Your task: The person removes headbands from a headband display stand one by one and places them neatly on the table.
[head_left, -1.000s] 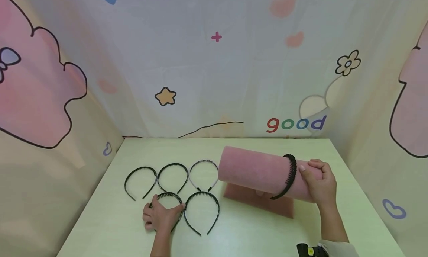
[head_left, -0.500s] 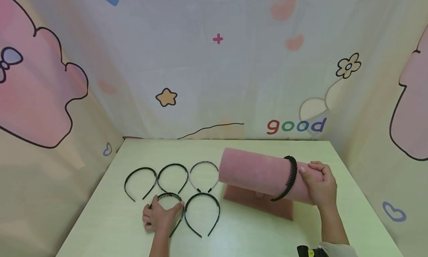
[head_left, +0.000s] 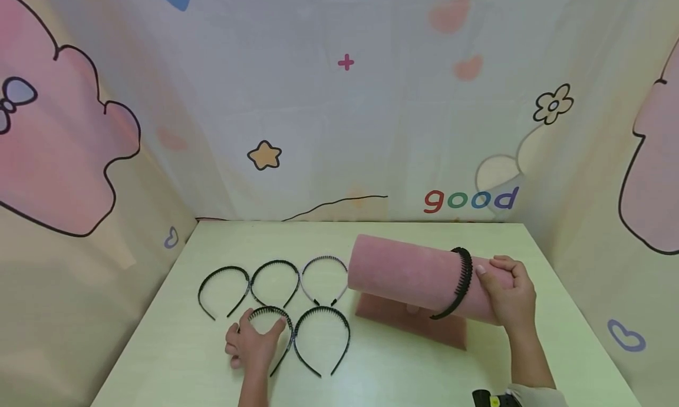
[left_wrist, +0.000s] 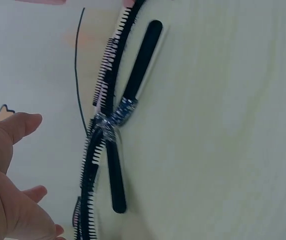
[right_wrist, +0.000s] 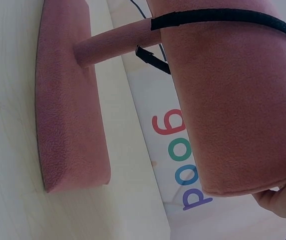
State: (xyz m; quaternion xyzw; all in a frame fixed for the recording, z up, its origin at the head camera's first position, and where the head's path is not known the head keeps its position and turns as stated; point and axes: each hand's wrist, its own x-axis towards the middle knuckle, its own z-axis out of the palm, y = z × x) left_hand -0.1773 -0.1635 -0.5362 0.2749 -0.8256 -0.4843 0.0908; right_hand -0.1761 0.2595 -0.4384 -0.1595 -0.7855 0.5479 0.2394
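Note:
In the head view my left hand point(head_left: 253, 342) is over the front-left black toothed headband point(head_left: 289, 342), its thumb and index finger spread apart. Whether a finger touches the band's left side I cannot tell; the hand hides part of it. In the left wrist view the thumb point(left_wrist: 25, 125) stands apart from the bands. My right hand point(head_left: 511, 295) grips the right end of a pink plush headband stand point(head_left: 403, 268), thumb on top. One black toothed headband point(head_left: 462, 283) sits around its roller. The stand's flat base point(head_left: 411, 321) shows below, joined by a short post point(right_wrist: 118, 42).
Beside the left hand lies another black headband point(head_left: 347, 336). Behind are two dark headbands point(head_left: 228, 268) and a pale lilac one point(head_left: 303, 283), side by side on the light table point(head_left: 398, 377). A printed curtain point(head_left: 339, 130) hangs behind the table.
The left thumb has moved left, off the right side of the front-left headband and into its loop. The right hand and the stand have stayed about still.

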